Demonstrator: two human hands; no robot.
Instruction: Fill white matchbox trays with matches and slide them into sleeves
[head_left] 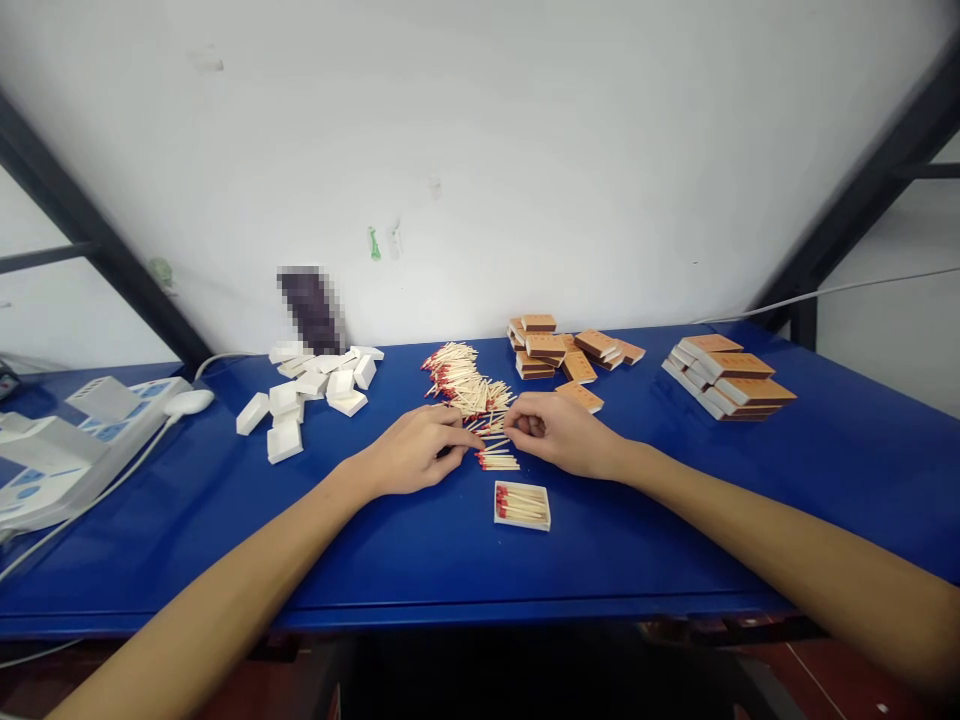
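Loose red-tipped matches (459,380) lie in a long heap on the blue table, trailing toward me between my hands. At the near end, several matches (499,461) lie side by side in a row. My left hand (420,448) rests left of them, its index finger stretched to the match heads and the thumb apart. My right hand (559,432) is closed in a pinch at the right ends of the loose matches; its fingertips hide what they hold, if anything. Closer to me sits a white matchbox tray (523,525) with matches lying in it, heads to the left.
White empty trays (285,440) lie piled at the left. Brown matchbox sleeves (579,368) are heaped behind my right hand, and stacked matchboxes (739,375) stand farther right. A power strip (142,420) with plugs and a white cable occupies the left edge. A wall rises behind.
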